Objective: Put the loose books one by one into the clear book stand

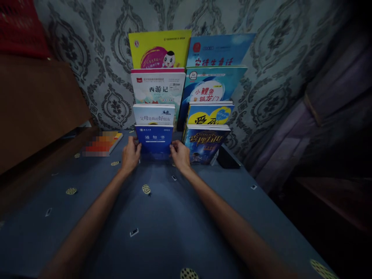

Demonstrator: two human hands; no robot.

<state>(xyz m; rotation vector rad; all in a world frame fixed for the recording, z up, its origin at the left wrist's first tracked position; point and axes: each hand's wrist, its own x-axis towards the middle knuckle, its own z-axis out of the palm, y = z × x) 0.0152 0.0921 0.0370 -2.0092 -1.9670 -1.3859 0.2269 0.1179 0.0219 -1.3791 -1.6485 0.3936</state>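
Observation:
Between my two hands stands a small dark blue booklet, upright at the front of the left stack of books. My left hand grips its left edge, and my right hand pinches its right edge. Directly behind it rise a pale blue book, a white book with a red top edge, and a tall yellow book. Close by my right hand, a dark blue novel fronts the right stack, ahead of a yellow and blue book.
Further back in the right stack are a teal book and a blue book. An orange book lies flat at the left, and a black flat object at the right. Patterned wall behind; brown wooden panel left; curtain right.

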